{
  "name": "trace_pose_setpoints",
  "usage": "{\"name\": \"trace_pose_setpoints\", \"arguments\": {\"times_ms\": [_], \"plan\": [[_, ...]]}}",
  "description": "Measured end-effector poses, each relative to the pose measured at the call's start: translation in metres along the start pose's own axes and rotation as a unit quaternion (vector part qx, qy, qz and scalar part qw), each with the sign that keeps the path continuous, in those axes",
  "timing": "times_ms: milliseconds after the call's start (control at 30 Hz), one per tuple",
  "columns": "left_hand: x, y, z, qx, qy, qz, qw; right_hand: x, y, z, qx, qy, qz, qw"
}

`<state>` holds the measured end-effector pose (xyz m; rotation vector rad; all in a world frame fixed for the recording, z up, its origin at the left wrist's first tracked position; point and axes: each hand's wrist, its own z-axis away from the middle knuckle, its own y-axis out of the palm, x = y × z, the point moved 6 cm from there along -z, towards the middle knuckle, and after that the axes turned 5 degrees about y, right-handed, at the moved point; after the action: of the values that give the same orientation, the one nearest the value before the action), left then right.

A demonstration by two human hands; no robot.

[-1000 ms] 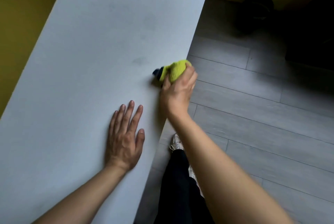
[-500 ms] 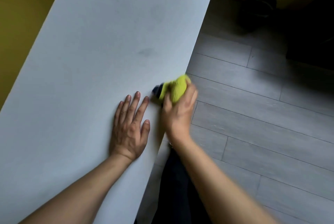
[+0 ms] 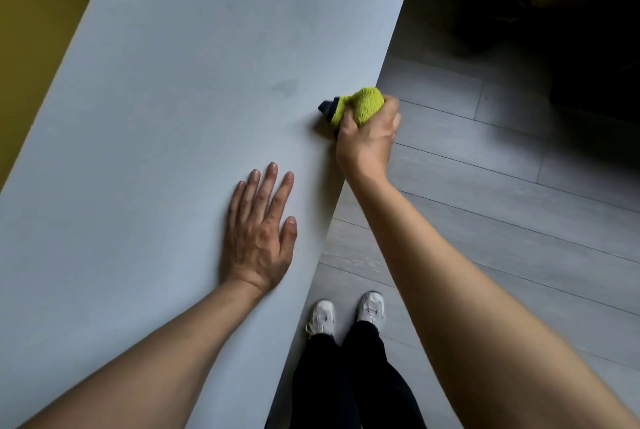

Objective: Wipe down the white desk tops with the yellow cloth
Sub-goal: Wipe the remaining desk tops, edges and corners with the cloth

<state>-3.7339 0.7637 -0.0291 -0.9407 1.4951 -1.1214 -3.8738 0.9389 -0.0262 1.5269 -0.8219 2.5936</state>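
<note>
Because the right hand [image 3: 369, 141] works so close to the desk's right edge, the likeliest slip is the cloth running off the lip, so that the stroke ends in air over the grey plank floor [image 3: 519, 186] and the strip along the edge is missed. That hand has its fingers curled tightly round the yellow cloth [image 3: 363, 104], bunched into a wad and pressed to the white desk top [image 3: 173, 82] just inside the edge. A wad this tight meets the surface over a small patch only, so I judge each pass would clean a narrow band, and streaks could be left between passes. A faint dark smudge [image 3: 285, 86] sits a little up and left of the cloth, apart from it; it may be skipped if the strokes stay near the edge. The left hand [image 3: 258, 231] lies flat on the desk top, fingers straight and holding nothing, bracing near the same edge, and could leave prints on wiped surface.

The cloth itself looks like fuzzy, lime-yellow terry, with a dark navy part poking out at its left end; whether that is trim or a second layer I cannot tell. The desk top appears matte and pale, with cloudy marks further up.
</note>
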Motion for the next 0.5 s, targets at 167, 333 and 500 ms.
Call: {"name": "trace_pose_setpoints", "arguments": {"times_ms": [167,333,500], "plan": [[-0.001,0.000,-0.001,-0.007,0.002,0.009,1.000,0.001,0.000,-0.008,-0.019,-0.019,-0.009,1.000],[-0.001,-0.001,0.000,-0.016,0.002,0.030,0.999,-0.026,-0.009,0.049,-0.012,-0.037,-0.005,0.999],[0.003,-0.004,0.000,-0.024,0.008,0.058,0.998,-0.071,-0.019,0.158,0.002,-0.071,-0.012,0.997]]}}
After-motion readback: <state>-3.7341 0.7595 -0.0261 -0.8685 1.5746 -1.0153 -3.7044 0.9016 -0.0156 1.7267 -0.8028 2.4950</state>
